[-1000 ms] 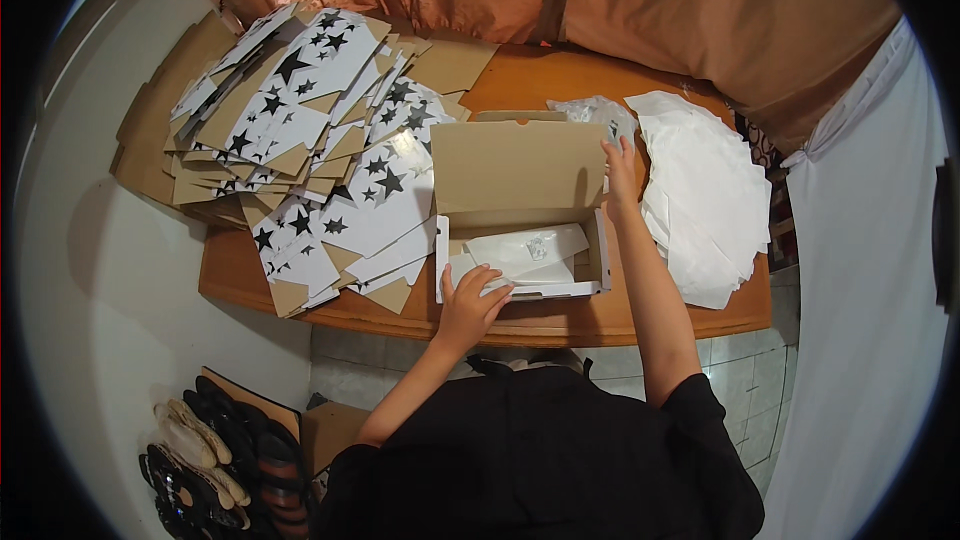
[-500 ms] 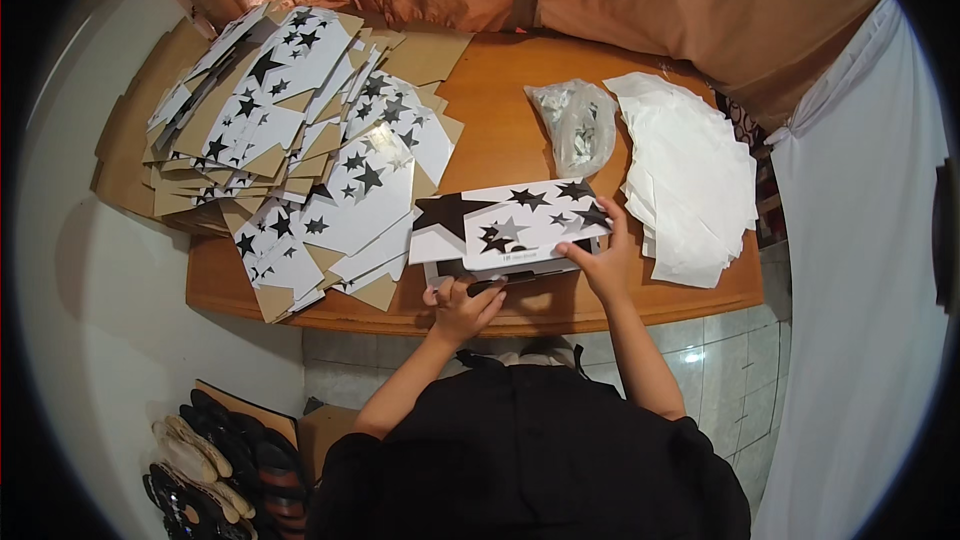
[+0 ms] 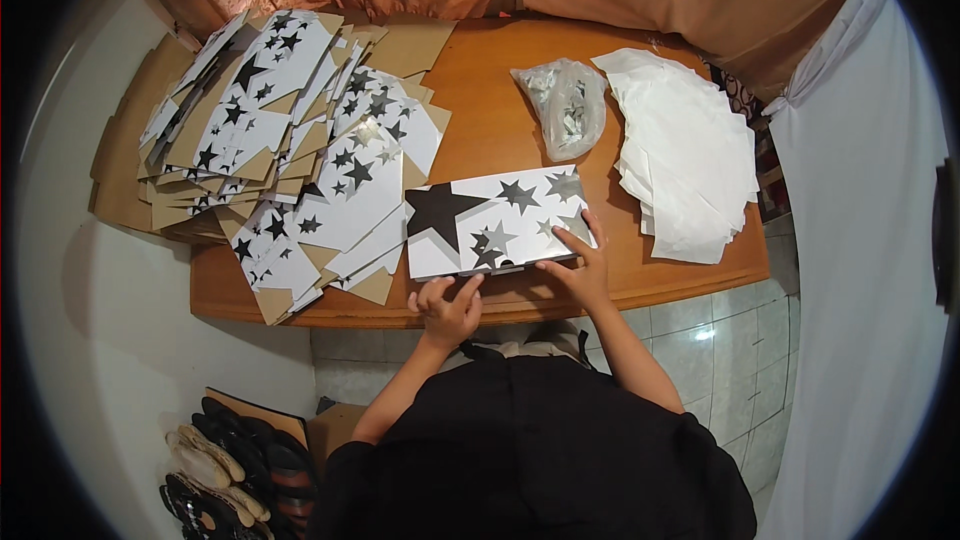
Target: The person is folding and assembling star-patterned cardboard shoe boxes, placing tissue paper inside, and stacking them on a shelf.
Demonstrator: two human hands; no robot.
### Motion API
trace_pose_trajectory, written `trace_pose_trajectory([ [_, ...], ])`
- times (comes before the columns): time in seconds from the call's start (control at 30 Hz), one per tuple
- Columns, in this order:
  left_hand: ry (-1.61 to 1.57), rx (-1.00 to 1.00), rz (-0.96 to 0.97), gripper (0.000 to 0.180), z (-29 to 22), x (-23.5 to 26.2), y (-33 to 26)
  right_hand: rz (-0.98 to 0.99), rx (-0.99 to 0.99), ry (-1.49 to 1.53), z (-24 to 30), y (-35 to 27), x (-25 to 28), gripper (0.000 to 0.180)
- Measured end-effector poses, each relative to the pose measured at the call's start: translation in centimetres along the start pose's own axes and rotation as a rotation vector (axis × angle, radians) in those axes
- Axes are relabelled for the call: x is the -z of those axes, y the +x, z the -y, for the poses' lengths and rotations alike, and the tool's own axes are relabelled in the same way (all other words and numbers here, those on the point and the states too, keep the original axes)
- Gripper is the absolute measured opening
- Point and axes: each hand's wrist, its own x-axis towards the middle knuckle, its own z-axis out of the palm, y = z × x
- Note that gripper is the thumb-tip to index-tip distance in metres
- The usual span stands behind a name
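The star box [image 3: 495, 220], open a second ago, is now shut flat in the middle of the frame. The right hand [image 3: 583, 265] came down from the top to its lower right corner. The left hand [image 3: 447, 307] stays at its bottom edge.

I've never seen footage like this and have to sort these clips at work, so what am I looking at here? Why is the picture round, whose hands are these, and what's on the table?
There is no machine: a person wears a wide fisheye camera on the head, looking down, which bends the edges round. The forearms rising from the bottom are the wearer's own. On the orange-brown wooden table the left hand and right hand press on a closed flat white cardboard box printed with black and grey stars. To the left lies a heap of unfolded star-printed box blanks; further back, a clear plastic bag of small pieces and a stack of white paper sheets.
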Motion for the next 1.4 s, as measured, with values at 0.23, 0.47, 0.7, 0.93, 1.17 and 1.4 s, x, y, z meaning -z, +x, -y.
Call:
trace_pose_trajectory([
  [0.23, -0.170, 0.124, 0.042, 0.037, 2.1, 0.6, 3.3, -0.010, -0.033, 0.153, -1.7, 0.0, -0.8, 0.052],
  [0.47, -0.113, 0.197, 0.116, 0.030, 2.6, -0.4, 3.1, -0.021, -0.040, 0.147, -1.1, -0.1, -0.8, 0.050],
  [0.7, -0.133, 0.197, 0.142, 0.027, 2.4, -0.4, 3.3, 0.055, -0.031, 0.132, -1.5, -0.1, 0.3, 0.050],
  [0.93, -0.159, 0.164, 0.160, 0.027, 3.3, -0.2, 2.9, 0.079, -0.085, -0.427, 1.6, -0.6, 1.2, 0.044],
  [1.17, -0.161, 0.169, 0.159, 0.026, 3.4, -0.5, 2.7, -0.050, 0.218, -0.466, 0.3, -2.6, -1.1, 0.037],
  [1.4, -0.153, 0.123, 0.146, 0.028, 3.7, -0.7, 2.3, -0.150, 0.393, -0.493, -1.9, -2.7, -1.7, 0.034],
])
